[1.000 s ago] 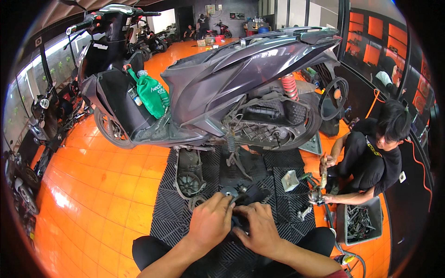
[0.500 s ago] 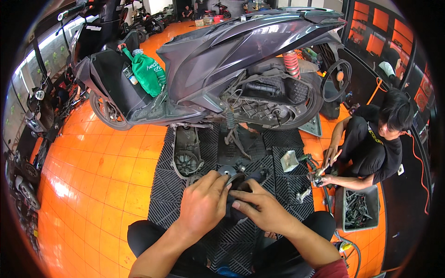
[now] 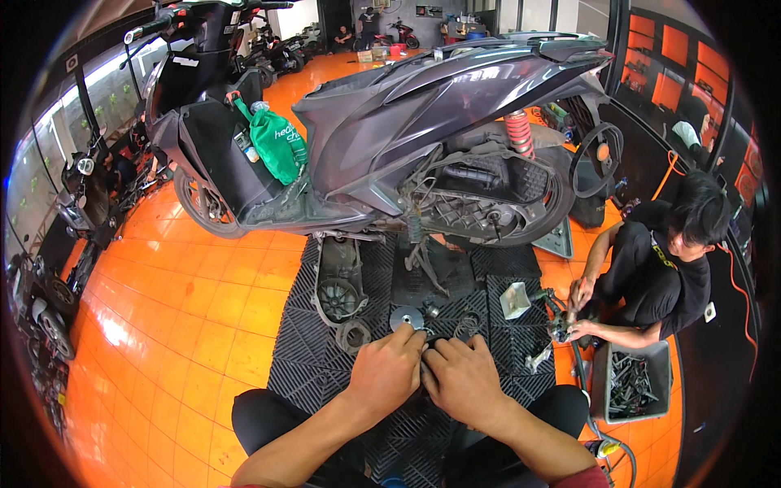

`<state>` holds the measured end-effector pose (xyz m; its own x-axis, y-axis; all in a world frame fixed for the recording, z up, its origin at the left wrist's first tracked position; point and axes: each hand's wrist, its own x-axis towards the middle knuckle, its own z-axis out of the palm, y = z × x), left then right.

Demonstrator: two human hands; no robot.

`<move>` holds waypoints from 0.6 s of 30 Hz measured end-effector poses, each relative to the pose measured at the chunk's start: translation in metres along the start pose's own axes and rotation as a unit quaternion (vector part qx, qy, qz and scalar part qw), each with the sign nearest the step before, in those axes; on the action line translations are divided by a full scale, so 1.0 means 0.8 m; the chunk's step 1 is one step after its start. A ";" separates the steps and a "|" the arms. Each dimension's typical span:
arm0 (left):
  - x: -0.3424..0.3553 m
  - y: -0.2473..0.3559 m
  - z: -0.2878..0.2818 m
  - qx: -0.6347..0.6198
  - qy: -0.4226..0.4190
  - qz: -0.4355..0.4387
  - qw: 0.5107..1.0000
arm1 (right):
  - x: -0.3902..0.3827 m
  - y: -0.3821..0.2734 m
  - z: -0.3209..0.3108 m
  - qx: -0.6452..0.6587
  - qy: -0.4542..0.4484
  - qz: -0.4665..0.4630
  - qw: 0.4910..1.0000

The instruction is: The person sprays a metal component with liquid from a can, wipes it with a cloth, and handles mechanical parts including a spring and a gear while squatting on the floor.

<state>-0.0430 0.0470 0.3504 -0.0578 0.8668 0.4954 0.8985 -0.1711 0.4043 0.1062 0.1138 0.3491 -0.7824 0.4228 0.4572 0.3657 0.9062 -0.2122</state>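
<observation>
My left hand (image 3: 386, 368) and my right hand (image 3: 464, 381) meet over the black mat, knuckles up, fingers curled inward. Between them they grip a dark part (image 3: 424, 372), mostly covered by my fingers; its kind cannot be made out. Just beyond my hands lie a shiny metal disc (image 3: 405, 318), a small metal piece (image 3: 432, 310) and some thin rings (image 3: 467, 325). To the left of the disc rests a grey ring-shaped part (image 3: 353, 336). Farther back is a long cast-metal engine cover (image 3: 338, 281).
A dark scooter (image 3: 423, 106) stands across the back, its engine side opened. A co-worker (image 3: 663, 268) squats at right, handling a metal part, beside a grey bin (image 3: 598, 382) of tools. A white container (image 3: 514, 301) and a hose (image 3: 579, 366) lie nearer.
My hands have drawn closer together and turned knuckles-up, so the dark part shows less. The whole view has shifted, and the co-worker's hands have moved on their metal part.
</observation>
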 end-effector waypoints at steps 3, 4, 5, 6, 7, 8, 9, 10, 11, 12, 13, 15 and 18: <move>0.000 0.003 0.002 -0.012 -0.008 -0.003 1.000 | -0.004 0.000 -0.003 -0.013 0.003 0.006 1.000; -0.002 0.005 0.003 -0.018 -0.011 -0.005 1.000 | -0.007 0.000 -0.003 -0.013 0.002 0.011 1.000; -0.002 0.006 0.003 -0.015 -0.007 0.002 1.000 | -0.008 0.001 -0.004 -0.019 -0.008 0.018 1.000; 0.002 0.006 0.000 -0.011 -0.003 0.010 1.000 | -0.006 0.005 -0.008 -0.025 -0.017 0.024 0.999; 0.001 0.006 -0.002 -0.009 -0.005 0.010 1.000 | -0.008 0.008 -0.009 -0.025 -0.033 0.033 0.999; 0.002 0.002 -0.006 -0.007 0.013 0.006 1.000 | -0.008 0.017 -0.009 -0.033 -0.052 0.060 0.996; 0.005 -0.004 -0.018 -0.004 0.032 0.003 0.999 | -0.017 0.031 0.002 0.050 -0.068 0.072 0.994; 0.012 -0.014 -0.030 0.002 0.058 -0.010 0.998 | -0.019 0.041 0.001 0.141 -0.089 0.124 0.978; 0.019 -0.015 -0.047 -0.007 0.120 -0.027 0.992 | -0.016 0.048 -0.002 0.231 -0.101 0.168 0.953; 0.019 -0.015 -0.057 -0.017 0.139 -0.051 0.989 | -0.017 0.049 -0.003 0.260 -0.039 0.160 0.951; 0.023 -0.015 -0.069 -0.025 0.164 -0.069 0.984 | -0.014 0.050 -0.007 0.286 0.029 0.144 0.947; 0.029 -0.014 -0.083 -0.037 0.178 -0.064 0.981 | -0.012 0.059 -0.024 0.396 0.069 0.167 0.900; 0.030 -0.011 -0.090 -0.063 0.184 -0.064 0.979 | -0.008 0.057 -0.029 0.613 0.056 0.283 0.736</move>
<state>-0.0838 0.0355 0.4137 -0.3403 0.6618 0.6680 0.8138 -0.1486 0.5619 0.1393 0.1526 0.3566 -0.6086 0.7919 0.0499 -0.1654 -0.0652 -0.9841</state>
